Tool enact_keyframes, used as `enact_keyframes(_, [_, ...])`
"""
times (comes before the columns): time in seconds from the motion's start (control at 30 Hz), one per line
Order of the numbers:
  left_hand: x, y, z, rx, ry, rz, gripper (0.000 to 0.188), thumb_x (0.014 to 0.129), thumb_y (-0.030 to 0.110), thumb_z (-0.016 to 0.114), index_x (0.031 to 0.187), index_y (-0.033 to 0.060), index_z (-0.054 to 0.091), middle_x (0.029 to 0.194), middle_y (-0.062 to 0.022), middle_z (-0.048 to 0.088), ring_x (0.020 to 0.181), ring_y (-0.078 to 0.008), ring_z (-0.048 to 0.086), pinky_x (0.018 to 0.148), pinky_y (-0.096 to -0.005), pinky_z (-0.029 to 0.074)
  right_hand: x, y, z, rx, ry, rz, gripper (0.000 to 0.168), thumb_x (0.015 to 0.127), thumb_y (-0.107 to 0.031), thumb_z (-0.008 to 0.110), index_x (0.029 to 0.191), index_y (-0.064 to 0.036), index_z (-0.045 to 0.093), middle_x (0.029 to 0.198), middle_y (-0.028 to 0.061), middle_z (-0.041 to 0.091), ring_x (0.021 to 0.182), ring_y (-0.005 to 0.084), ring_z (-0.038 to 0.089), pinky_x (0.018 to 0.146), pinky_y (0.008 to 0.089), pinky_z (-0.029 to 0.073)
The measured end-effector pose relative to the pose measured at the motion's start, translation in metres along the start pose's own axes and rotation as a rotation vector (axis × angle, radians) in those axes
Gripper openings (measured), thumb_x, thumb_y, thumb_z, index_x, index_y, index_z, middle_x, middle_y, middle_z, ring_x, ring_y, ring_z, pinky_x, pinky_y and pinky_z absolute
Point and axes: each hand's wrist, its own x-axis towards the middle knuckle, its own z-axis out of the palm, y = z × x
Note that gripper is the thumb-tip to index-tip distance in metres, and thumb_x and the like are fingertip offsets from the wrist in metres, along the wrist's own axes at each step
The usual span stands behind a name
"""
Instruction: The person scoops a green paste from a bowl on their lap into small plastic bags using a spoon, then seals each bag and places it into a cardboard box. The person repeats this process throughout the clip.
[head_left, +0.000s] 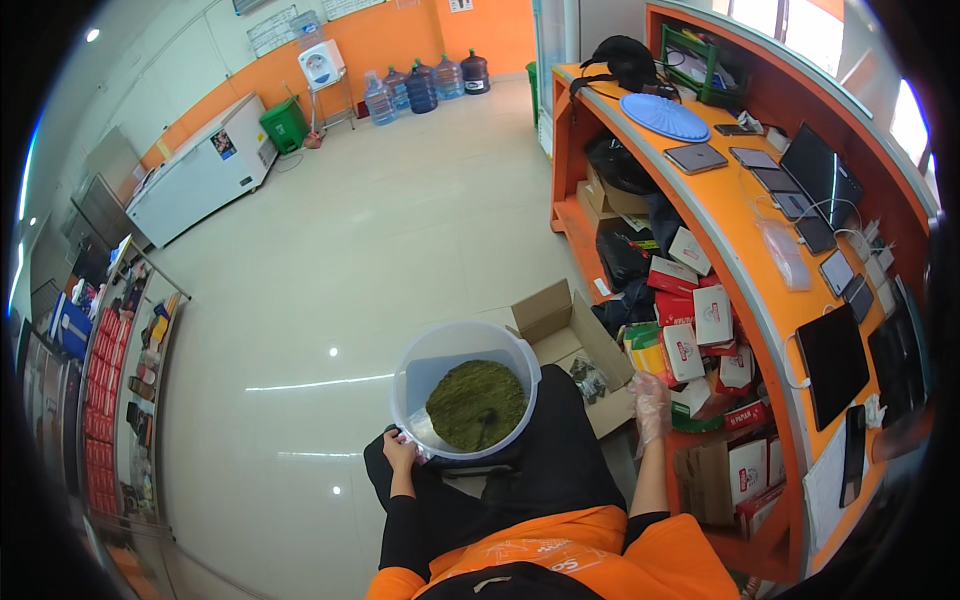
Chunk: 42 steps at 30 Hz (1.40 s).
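A translucent plastic tub rests at my lap and holds a mound of green powder. A dark utensil, perhaps a scoop, is partly sunk in the powder. My left hand is at the tub's lower left rim, pinching what looks like a small clear plastic bag. My right hand, in a clear plastic glove, is beside the right edge of an open cardboard box; its fingers look loosely bent with nothing visible in them. Small clear bags with dark green contents lie in the box.
To my right, an orange counter carries tablets, phones and a blue lid. Red and white cartons crowd its lower shelf. A shelf rack stands left; a chest freezer and water bottles are farther off.
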Motion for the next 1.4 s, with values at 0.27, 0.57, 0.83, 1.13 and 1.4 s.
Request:
enact_keyframes(0.27, [-0.002,-0.019,-0.021,-0.503,-0.068,-0.162,0.039,0.077,0.002,0.078,0.113,-0.0044,0.064,0.094,-0.0095,0.072,0.082,-0.0175,0.069,0.069,-0.0290,0.056,0.004,-0.004,0.009,0.042,-0.052,0.011,0.021,0.090,-0.023,0.066,0.107,-0.011,0.070,0.103,0.0136,0.070,0.099,0.0318,0.065,0.088,0.0408,0.050])
enact_keyframes(0.57, [-0.045,0.047,-0.112,-0.792,-0.105,-0.093,0.021,0.090,0.009,0.071,0.107,-0.0024,0.069,0.092,-0.0053,0.071,0.082,-0.0116,0.066,0.073,-0.0228,0.053,-0.002,-0.131,-0.020,-0.111,0.052,-0.267,0.026,0.096,-0.024,0.058,0.109,-0.004,0.068,0.090,0.0141,0.070,0.081,0.0277,0.065,0.076,0.0387,0.051])
enact_keyframes(0.83, [-0.166,0.181,-0.164,-0.802,-0.239,0.350,0.002,0.086,-0.001,0.070,0.088,-0.0002,0.069,0.086,-0.0062,0.070,0.080,-0.0117,0.067,0.076,-0.0244,0.053,-0.127,-0.305,-0.022,0.174,-0.531,-0.587,0.025,0.086,-0.024,0.072,0.106,-0.009,0.069,0.091,0.0080,0.069,0.084,0.0248,0.066,0.075,0.0361,0.052])
enact_keyframes(1.13, [-0.208,0.191,-0.157,-0.816,-0.441,0.366,0.008,0.085,-0.001,0.071,0.092,-0.0027,0.067,0.087,-0.0043,0.068,0.082,-0.0089,0.065,0.075,-0.0230,0.053,-0.192,-0.335,0.001,0.297,-0.852,-0.613,0.015,0.084,-0.012,0.074,0.097,-0.003,0.070,0.081,0.0101,0.063,0.070,0.0252,0.063,0.060,0.0320,0.049])
enact_keyframes(1.4, [-0.209,0.198,-0.166,-0.555,-0.496,0.552,0.009,0.091,0.007,0.066,0.094,-0.0019,0.065,0.083,-0.0074,0.067,0.076,-0.0117,0.067,0.071,-0.0251,0.053,-0.175,-0.320,0.013,0.247,-1.002,-0.742,0.007,0.087,-0.010,0.066,0.086,-0.003,0.064,0.075,0.0139,0.061,0.065,0.0334,0.060,0.060,0.0397,0.048])
